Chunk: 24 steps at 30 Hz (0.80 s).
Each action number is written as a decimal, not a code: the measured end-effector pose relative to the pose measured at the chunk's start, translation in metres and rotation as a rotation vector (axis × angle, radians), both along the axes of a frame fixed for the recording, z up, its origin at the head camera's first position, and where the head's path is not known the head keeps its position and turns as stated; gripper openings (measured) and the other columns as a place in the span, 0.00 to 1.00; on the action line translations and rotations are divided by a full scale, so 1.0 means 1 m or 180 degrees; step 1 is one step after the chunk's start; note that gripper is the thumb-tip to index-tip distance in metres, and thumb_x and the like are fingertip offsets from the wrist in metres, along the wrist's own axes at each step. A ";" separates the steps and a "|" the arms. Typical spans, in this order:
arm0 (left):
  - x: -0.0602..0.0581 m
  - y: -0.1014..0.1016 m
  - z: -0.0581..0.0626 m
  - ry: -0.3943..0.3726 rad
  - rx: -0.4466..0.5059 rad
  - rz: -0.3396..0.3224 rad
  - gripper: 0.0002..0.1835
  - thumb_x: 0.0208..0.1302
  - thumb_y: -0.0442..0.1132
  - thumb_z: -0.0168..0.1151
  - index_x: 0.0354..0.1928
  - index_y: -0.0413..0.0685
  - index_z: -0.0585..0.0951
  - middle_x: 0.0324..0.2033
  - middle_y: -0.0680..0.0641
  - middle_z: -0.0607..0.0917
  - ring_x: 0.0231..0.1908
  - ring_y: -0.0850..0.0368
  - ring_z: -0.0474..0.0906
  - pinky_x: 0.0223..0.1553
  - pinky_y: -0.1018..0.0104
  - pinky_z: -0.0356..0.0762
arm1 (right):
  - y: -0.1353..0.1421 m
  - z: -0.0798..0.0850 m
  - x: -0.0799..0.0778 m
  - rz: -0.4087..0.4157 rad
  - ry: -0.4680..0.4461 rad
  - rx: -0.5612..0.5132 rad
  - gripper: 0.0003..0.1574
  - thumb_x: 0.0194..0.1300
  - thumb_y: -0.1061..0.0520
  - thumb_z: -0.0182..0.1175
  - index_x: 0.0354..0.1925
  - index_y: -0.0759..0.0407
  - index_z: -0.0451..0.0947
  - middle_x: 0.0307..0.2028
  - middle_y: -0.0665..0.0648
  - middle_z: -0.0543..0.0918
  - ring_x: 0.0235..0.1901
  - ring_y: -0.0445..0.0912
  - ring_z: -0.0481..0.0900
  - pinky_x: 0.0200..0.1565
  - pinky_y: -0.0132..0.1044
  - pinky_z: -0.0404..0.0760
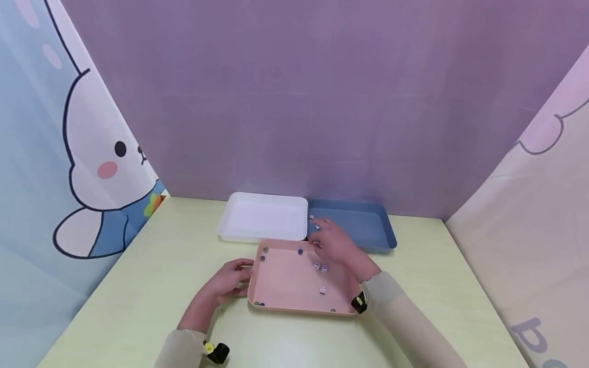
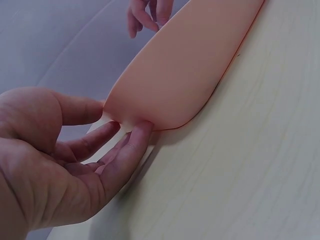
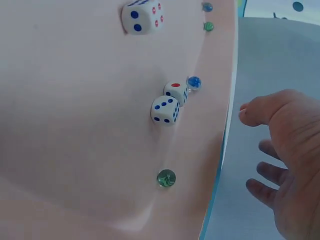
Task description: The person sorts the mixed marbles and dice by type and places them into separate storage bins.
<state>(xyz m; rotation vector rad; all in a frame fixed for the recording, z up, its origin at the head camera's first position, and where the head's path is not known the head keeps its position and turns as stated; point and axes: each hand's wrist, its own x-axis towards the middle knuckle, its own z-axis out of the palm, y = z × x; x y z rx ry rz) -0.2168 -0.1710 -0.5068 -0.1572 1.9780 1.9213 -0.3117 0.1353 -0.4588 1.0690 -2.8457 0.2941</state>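
Observation:
My left hand (image 1: pixel 230 280) rests against the left end of the pink tray (image 1: pixel 287 273). In the left wrist view, its thumb and fingertips touch that tray's outer wall, fingers fairly straight. Over the front left corner of the blue tray (image 1: pixel 359 227) hovers my right hand (image 1: pixel 333 244), its fingers spread and nothing visible between them in the right wrist view. Near its fingertips are a white die (image 1: pixel 311 217) and another die (image 1: pixel 317 227). Inside the pink tray lie a die (image 3: pixel 142 17), two neighbouring dice (image 3: pixel 165 110), a green marble (image 3: pixel 166 178) and a blue marble (image 3: pixel 194 83).
A white tray (image 1: pixel 264 217) stands left of the blue one, both behind the pink tray. More marbles (image 1: pixel 263 258) lie along the pink tray's edges. The pale wooden table (image 1: pixel 184 235) ends at a purple backdrop (image 1: pixel 299 102), with printed curtains on both sides.

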 end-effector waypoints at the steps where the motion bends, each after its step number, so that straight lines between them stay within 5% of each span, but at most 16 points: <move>1: 0.000 0.000 0.000 0.0005 0.0009 -0.0002 0.21 0.72 0.36 0.53 0.64 0.35 0.69 0.48 0.37 0.80 0.42 0.47 0.81 0.36 0.53 0.83 | -0.001 -0.001 0.000 -0.0017 0.0005 0.0028 0.11 0.63 0.59 0.60 0.38 0.48 0.88 0.65 0.59 0.70 0.66 0.54 0.62 0.63 0.49 0.67; 13: -0.001 0.001 0.000 -0.0008 0.0012 -0.0010 0.21 0.71 0.35 0.53 0.63 0.34 0.69 0.47 0.37 0.79 0.42 0.47 0.81 0.37 0.52 0.83 | -0.006 0.001 0.005 -0.0152 -0.0707 0.0494 0.09 0.59 0.59 0.67 0.30 0.42 0.86 0.72 0.59 0.59 0.73 0.62 0.40 0.67 0.63 0.50; 24: -0.003 0.000 0.003 -0.0033 -0.0032 -0.0022 0.20 0.71 0.34 0.53 0.63 0.34 0.70 0.46 0.37 0.80 0.41 0.47 0.81 0.35 0.52 0.84 | 0.002 -0.007 0.001 -0.0129 -0.1008 0.0464 0.16 0.49 0.62 0.73 0.29 0.38 0.85 0.72 0.61 0.59 0.72 0.65 0.41 0.66 0.63 0.52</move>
